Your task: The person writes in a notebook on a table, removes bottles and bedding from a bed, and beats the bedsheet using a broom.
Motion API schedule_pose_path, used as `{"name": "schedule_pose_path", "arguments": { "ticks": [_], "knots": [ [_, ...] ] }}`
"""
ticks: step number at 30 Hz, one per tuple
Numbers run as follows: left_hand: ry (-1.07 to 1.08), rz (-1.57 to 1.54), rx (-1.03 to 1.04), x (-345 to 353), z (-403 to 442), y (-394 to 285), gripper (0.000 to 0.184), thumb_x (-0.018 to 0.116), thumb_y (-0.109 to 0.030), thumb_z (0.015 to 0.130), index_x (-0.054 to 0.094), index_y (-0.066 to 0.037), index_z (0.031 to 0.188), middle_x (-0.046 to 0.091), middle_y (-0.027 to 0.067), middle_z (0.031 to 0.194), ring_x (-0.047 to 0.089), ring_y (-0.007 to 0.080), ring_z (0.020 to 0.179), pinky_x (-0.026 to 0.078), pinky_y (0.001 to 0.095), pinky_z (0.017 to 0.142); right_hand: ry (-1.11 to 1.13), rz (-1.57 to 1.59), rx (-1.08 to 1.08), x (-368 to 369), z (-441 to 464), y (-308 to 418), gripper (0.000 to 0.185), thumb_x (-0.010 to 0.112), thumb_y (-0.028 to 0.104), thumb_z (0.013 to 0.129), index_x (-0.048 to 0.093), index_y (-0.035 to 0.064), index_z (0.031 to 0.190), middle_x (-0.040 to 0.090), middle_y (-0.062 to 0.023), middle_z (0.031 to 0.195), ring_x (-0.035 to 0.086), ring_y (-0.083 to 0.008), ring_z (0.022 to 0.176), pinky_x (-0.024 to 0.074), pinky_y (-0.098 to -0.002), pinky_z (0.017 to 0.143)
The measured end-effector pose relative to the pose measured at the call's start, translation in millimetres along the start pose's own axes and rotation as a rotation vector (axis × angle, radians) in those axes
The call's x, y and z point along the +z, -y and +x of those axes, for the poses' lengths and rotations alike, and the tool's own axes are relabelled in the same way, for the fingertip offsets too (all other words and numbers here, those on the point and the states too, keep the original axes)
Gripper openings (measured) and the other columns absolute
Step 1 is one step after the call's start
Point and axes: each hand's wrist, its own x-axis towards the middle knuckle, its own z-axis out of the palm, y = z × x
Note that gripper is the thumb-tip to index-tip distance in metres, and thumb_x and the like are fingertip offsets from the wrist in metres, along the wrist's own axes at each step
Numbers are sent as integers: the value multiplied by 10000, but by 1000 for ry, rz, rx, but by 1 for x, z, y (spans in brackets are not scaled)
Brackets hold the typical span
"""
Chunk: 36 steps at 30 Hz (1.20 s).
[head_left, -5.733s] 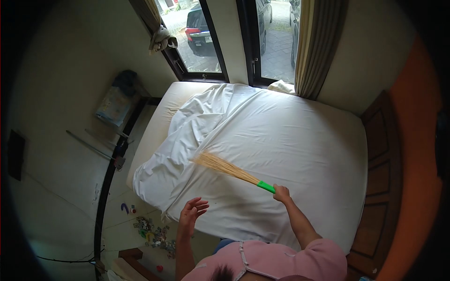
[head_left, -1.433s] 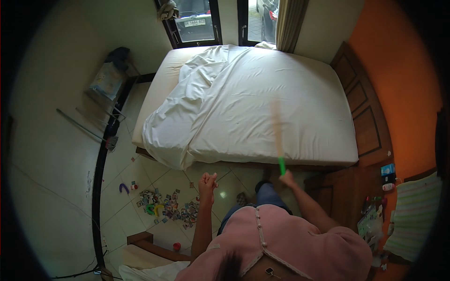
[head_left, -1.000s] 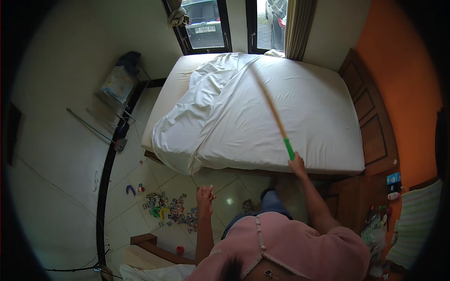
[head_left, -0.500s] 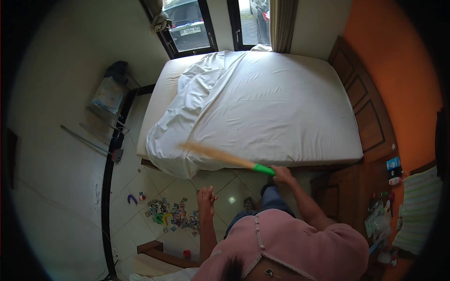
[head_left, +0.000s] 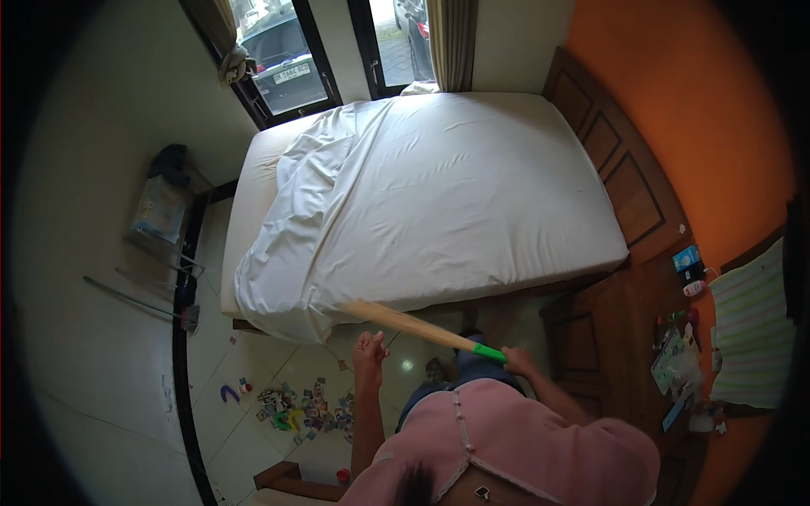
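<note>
My right hand (head_left: 517, 361) is wrapped round the green handle of a stick broom (head_left: 413, 326), a bundle of thin tan bristles. The broom slants up to the left, its tip blurred beside the front edge of the bed (head_left: 472, 202). A white sheet (head_left: 295, 219) covers the mattress and lies bunched in folds along the left side, hanging over the front corner. My left hand (head_left: 369, 347) is raised in front of the left side of my body, fingers curled in, with nothing visible in it.
Scattered cards (head_left: 316, 413) and small toys lie on the tiled floor at left. A long-handled broom (head_left: 143, 298) leans by the left wall, near a clear storage box (head_left: 159, 209). A wooden cabinet (head_left: 582, 337) with small items stands at right.
My right hand and the stick broom have moved down, nearer my body, and the broom's tip has shifted off the bed top toward its front edge. The camera view has turned somewhat.
</note>
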Motion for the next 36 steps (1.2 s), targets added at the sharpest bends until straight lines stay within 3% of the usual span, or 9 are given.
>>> {"name": "schedule_pose_path", "arguments": {
  "ticks": [8,11,15,17,20,27,30,34,36],
  "knots": [
    [87,56,-54,8,2,0,373,595,-104,811,281,-184,627,275,-70,517,270,39,445,322,227,491,-562,161,412,-57,20,-79,221,573,105,676,479,58,871,589,-193,720,598,-363,658,475,-466,583],
    [57,45,-36,8,0,1,373,594,-105,812,280,-188,629,276,-71,517,272,36,447,322,228,491,-645,910,749,-61,37,-74,208,533,76,689,465,-19,861,574,-156,650,602,-268,493,458,-388,399],
    [53,2,-29,4,0,4,311,591,-73,797,324,-172,671,325,-66,568,300,35,463,345,227,505,-186,496,523,52,49,-88,170,568,95,658,498,-17,765,582,-152,679,619,-263,581,478,-402,489],
    [42,-11,-27,-3,-3,6,273,587,-60,792,353,-163,697,362,-61,602,333,36,481,367,225,516,112,694,523,17,0,-28,181,572,103,634,521,1,774,596,-177,733,619,-327,714,465,-429,594],
    [5,-54,-24,-8,-4,4,181,574,-26,783,430,-133,808,455,-33,725,443,51,584,439,235,592,-159,308,45,15,2,-40,189,566,99,618,516,30,787,587,-195,764,582,-374,781,441,-445,642],
    [53,-90,65,-27,-6,-13,216,512,69,782,471,-72,941,538,46,898,560,147,806,494,310,794,-482,513,323,-45,42,-31,163,548,81,651,487,23,790,558,-163,677,587,-329,614,457,-424,546],
    [23,-132,72,-35,-15,-13,220,500,77,783,470,-66,947,545,56,916,563,150,786,497,315,779,-274,989,581,-40,63,1,180,555,57,655,489,30,821,542,-130,609,570,-290,520,466,-412,484],
    [22,-164,46,-38,-20,-6,221,493,56,785,474,-75,963,546,53,928,528,115,677,483,284,669,178,709,324,-9,51,1,99,517,41,673,494,35,769,523,-95,593,537,-199,440,431,-358,362],
    [55,-100,13,-35,-18,0,228,490,50,781,476,-80,967,544,47,936,506,101,662,464,267,643,53,597,206,-22,34,5,142,528,56,649,506,39,788,550,-135,614,574,-270,499,450,-397,435]
  ]
}}
